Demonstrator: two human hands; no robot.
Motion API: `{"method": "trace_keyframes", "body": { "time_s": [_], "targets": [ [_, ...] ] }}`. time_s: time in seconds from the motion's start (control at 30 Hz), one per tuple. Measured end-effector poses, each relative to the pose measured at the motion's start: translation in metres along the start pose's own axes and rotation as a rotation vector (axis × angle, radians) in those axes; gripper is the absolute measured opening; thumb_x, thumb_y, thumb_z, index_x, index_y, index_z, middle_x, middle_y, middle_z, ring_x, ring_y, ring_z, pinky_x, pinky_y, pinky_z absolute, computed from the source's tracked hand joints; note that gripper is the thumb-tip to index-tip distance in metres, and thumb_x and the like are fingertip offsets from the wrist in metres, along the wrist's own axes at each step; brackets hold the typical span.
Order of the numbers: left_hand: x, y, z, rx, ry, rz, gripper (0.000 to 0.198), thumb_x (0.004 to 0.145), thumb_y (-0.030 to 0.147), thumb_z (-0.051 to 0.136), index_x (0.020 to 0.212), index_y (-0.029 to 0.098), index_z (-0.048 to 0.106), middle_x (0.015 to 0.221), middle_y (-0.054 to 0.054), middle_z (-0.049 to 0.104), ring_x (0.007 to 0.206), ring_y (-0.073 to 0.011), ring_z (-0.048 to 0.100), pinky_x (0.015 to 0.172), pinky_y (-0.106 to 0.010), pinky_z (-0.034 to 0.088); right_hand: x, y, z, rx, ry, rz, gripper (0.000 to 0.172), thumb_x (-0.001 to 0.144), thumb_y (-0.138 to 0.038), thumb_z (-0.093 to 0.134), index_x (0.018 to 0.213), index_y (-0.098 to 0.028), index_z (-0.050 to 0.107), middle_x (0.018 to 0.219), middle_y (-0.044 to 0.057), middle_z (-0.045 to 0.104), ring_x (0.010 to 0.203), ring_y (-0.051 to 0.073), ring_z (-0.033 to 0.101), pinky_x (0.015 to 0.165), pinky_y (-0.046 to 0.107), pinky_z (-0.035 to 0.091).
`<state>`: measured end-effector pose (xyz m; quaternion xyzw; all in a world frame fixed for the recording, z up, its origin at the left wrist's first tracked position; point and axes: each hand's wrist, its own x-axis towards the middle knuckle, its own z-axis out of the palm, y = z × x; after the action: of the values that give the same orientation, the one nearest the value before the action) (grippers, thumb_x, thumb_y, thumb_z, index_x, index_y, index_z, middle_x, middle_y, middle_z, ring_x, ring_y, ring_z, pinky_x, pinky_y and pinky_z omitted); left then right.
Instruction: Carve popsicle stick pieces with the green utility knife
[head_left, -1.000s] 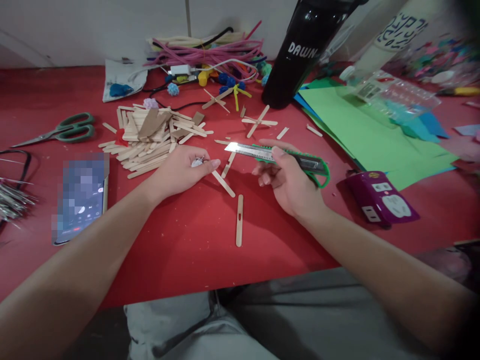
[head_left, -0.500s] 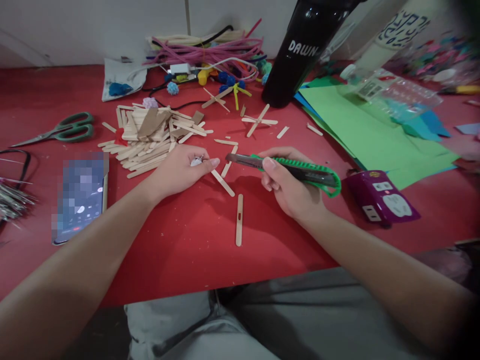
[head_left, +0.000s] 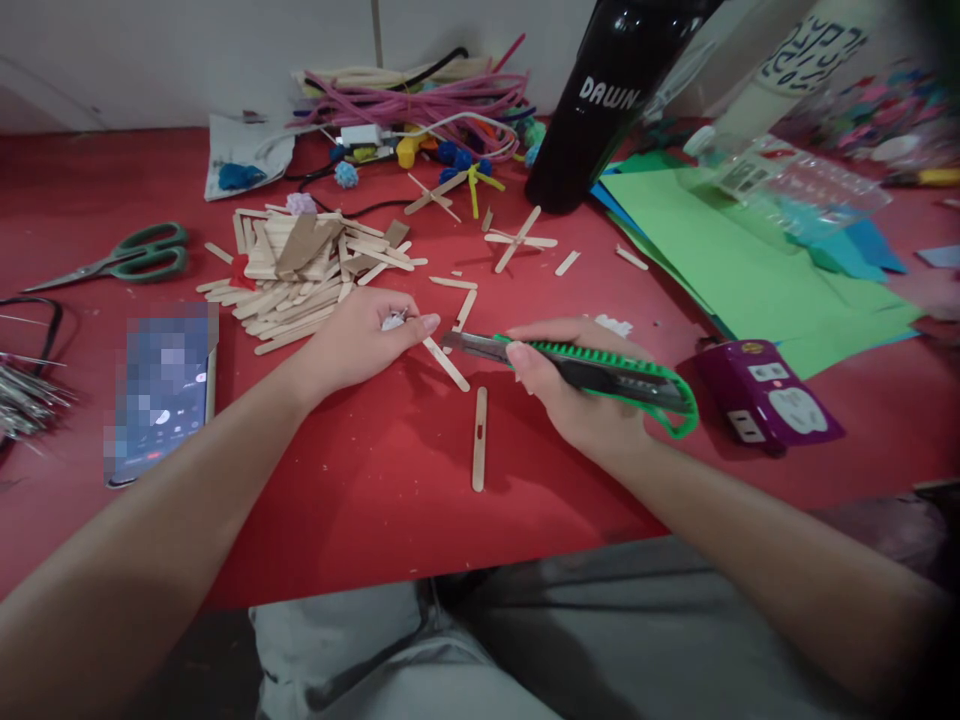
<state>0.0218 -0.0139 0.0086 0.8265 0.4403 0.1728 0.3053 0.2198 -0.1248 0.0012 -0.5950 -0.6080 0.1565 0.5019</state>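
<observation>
A craft stick point(head_left: 453, 372) slanted out from the left hand point(head_left: 379, 335), just to the right of the pile of craft sticks point(head_left: 289, 318), its near end pointing away from that pile and toward the person. The thumb and curled fingers of that hand were pinched on it, and a small whitish wad point(head_left: 392, 320) showed in their curl. The right hand point(head_left: 574, 405), apart from the left and farther right of the pile, was wrapped around a green-and-black utility knife point(head_left: 600, 370), whose bared blade point(head_left: 480, 345) pointed toward the pile. The blade's tip was right by the pinched stick — whether they touched, I could not tell. Right of the pile and nearer the person, a slotted stick point(head_left: 479, 465) lay flat on the red tabletop point(head_left: 337, 520); also to its right were a notched stick point(head_left: 466, 310) and, farther off, a pair of crossed sticks point(head_left: 520, 241). Green-handled scissors point(head_left: 118, 263) lay left of the pile, with a smartphone point(head_left: 161, 400) left and nearer. Beyond the pile were pink pipe cleaners point(head_left: 420, 103); beyond it and to the right stood a black tumbler point(head_left: 600, 130) lettered DAWN. Well to its right were green paper sheets point(head_left: 750, 265) and — nearer the person — a purple socket adapter point(head_left: 776, 380).
</observation>
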Motion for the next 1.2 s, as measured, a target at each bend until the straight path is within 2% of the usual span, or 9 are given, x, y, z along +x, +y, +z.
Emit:
{"method": "trace_keyframes", "body": {
  "time_s": [0.13,0.37,0.53,0.77,1.07,1.2],
  "targets": [
    [0.001,0.001,0.000,-0.001,0.001,0.003,0.035,0.082,0.046,0.054,0.063,0.017,0.062,0.051,0.004,0.044,0.054,-0.0099,0.038,0.055,-0.026,0.030,-0.001,-0.007,-0.001,0.024,-0.037,-0.017,0.003,0.083,-0.029,0.069,0.086,-0.027,0.069,0.082,0.002,0.073,0.073,0.017,0.069,0.070,0.032,0.057],
    [0.001,0.000,0.000,-0.002,-0.003,-0.001,0.034,0.082,0.046,0.054,0.064,0.018,0.063,0.052,0.004,0.044,0.053,-0.0094,0.037,0.055,-0.026,0.030,-0.002,-0.004,0.003,0.044,-0.034,-0.060,0.004,0.083,-0.026,0.069,0.087,-0.027,0.071,0.086,0.003,0.072,0.076,0.017,0.069,0.073,0.031,0.057],
    [0.000,0.001,0.000,-0.007,-0.009,-0.004,0.035,0.082,0.046,0.053,0.064,0.018,0.062,0.051,0.004,0.043,0.054,-0.0104,0.038,0.056,-0.027,0.030,-0.002,0.002,0.003,0.024,-0.046,-0.088,0.005,0.083,-0.029,0.069,0.087,-0.028,0.071,0.085,0.003,0.073,0.074,0.017,0.069,0.069,0.031,0.057],
    [0.001,0.002,-0.001,-0.008,-0.011,-0.024,0.038,0.082,0.050,0.054,0.064,0.018,0.062,0.052,0.004,0.043,0.053,-0.0094,0.036,0.055,-0.026,0.030,-0.001,0.008,0.002,-0.016,-0.064,-0.245,0.005,0.083,-0.027,0.067,0.087,-0.028,0.070,0.084,0.002,0.074,0.071,0.017,0.069,0.067,0.032,0.057],
    [0.000,0.002,0.000,0.001,-0.011,-0.017,0.037,0.082,0.049,0.054,0.064,0.018,0.063,0.052,0.004,0.045,0.053,-0.0097,0.038,0.054,-0.027,0.029,-0.002,0.008,0.002,-0.026,-0.082,-0.288,0.006,0.084,-0.025,0.066,0.088,-0.029,0.069,0.081,0.001,0.074,0.070,0.018,0.069,0.064,0.033,0.056],
    [0.001,0.001,0.001,0.007,-0.007,-0.012,0.038,0.083,0.049,0.053,0.065,0.018,0.064,0.053,0.003,0.047,0.054,-0.0098,0.039,0.054,-0.027,0.030,-0.002,0.006,0.003,-0.008,-0.098,-0.337,0.010,0.084,-0.019,0.066,0.090,-0.027,0.067,0.079,0.000,0.073,0.066,0.016,0.067,0.062,0.030,0.055]
  ]
}}
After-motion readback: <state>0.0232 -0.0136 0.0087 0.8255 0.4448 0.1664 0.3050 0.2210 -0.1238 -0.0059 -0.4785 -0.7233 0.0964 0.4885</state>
